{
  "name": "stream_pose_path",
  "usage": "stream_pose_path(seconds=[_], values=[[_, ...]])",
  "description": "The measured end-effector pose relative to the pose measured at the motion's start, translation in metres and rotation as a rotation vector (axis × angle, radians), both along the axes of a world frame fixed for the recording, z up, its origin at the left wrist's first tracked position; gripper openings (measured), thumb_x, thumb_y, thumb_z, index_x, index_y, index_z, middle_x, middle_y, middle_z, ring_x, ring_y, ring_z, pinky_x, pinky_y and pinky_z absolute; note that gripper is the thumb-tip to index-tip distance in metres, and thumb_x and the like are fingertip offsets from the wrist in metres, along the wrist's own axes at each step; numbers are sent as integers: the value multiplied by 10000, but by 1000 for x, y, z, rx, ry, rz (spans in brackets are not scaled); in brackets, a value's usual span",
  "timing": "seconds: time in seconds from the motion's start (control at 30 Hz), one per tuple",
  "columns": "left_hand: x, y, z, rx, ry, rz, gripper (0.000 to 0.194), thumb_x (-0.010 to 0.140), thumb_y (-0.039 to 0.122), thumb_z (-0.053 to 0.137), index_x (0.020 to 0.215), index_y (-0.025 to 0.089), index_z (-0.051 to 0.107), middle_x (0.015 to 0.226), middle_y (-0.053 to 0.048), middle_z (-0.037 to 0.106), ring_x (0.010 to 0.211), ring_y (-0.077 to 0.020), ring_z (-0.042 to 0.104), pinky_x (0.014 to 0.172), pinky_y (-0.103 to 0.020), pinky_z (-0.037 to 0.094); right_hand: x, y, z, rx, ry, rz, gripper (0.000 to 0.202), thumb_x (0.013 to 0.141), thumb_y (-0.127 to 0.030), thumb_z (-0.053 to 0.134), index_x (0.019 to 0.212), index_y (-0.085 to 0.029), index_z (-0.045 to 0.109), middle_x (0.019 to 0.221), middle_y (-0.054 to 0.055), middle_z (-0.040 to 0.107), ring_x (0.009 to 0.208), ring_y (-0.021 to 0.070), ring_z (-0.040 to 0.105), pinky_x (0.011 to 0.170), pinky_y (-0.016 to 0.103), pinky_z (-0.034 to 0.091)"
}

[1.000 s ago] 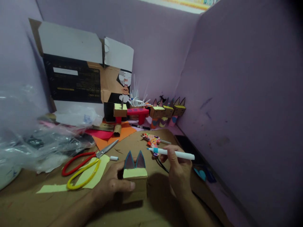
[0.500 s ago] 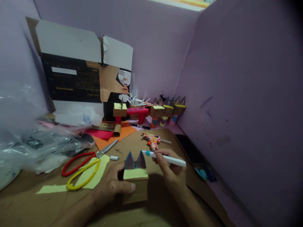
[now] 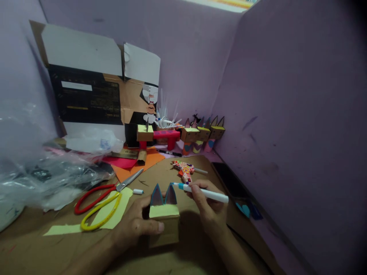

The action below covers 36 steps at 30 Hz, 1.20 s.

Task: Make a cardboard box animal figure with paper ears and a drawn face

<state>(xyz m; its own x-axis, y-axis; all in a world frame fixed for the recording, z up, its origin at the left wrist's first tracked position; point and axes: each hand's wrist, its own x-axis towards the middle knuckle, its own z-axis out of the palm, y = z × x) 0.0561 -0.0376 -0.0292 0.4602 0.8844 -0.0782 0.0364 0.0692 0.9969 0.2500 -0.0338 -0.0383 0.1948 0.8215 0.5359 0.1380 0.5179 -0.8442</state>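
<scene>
Two pointed ears edged in blue rise from a small cardboard box (image 3: 168, 231) with a pale yellow top. My left hand (image 3: 140, 221) is closed around the box's left side, thumb across its front. A white marker (image 3: 208, 194) with a blue collar is pinched in my right hand (image 3: 208, 208), its tip at the peak of the right ear. Left of the ears, the marker's white cap (image 3: 138, 191) lies on the cardboard sheet (image 3: 183, 263). Scissors (image 3: 120, 187) with red and yellow handles rest open over pale yellow paper (image 3: 113, 212).
Similar eared box figures (image 3: 203, 133) stand along the back wall, near a red tube figure (image 3: 168, 135). A patterned paper piece (image 3: 185, 168) lies ahead of my right hand. Clear plastic bags (image 3: 65, 172) fill the left; a dark phone-like slab (image 3: 231, 179) lies right.
My right hand and the marker have shifted slightly right, the marker's rear end a little lower. The tip stays by the right ear's peak; my left hand still holds the box.
</scene>
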Motion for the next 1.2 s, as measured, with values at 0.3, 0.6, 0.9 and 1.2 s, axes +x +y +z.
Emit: stream_pose_path(seconds=[0.3, 0.6, 0.9, 1.2], values=[[-4, -1, -4, -3, 44, 42, 519, 533, 285, 719, 1037, 166, 676, 847, -20, 679, 829, -253, 573, 762, -346, 446, 0, 2, 5, -29, 53, -110, 203, 830, -327, 602, 712, -169, 651, 576, 5, 629, 515, 134, 574, 482, 241, 424], [2, 54, 2, 140, -67, 255, 910, 554, 130, 710, 1398, 191, 377, 1227, -98, 624, 1100, -301, 575, 958, -424, 426, 2, 9, 18, -4, 233, -209, 175, 793, -345, 631, 802, -172, 656, 643, 3, 660, 528, 127, 600, 476, 234, 485], [3, 72, -11, 163, -57, 253, 1073, 469, 106, 748, 1439, 178, 295, 1402, -171, 460, 1270, -336, 440, 1029, -419, 367, 5, 14, 16, -86, 292, -208, 250, 743, -400, 663, 777, -153, 632, 580, 7, 649, 482, 143, 593, 456, 257, 487], [-22, 54, 4, 229, -7, 650, 472, 574, 241, 713, 1024, 144, 607, 820, -27, 602, 784, -207, 618, 764, -364, 498, 23, 14, -9, -66, 291, -398, 323, 792, -419, 631, 966, -148, 652, 660, 14, 654, 582, 164, 612, 589, 300, 504]])
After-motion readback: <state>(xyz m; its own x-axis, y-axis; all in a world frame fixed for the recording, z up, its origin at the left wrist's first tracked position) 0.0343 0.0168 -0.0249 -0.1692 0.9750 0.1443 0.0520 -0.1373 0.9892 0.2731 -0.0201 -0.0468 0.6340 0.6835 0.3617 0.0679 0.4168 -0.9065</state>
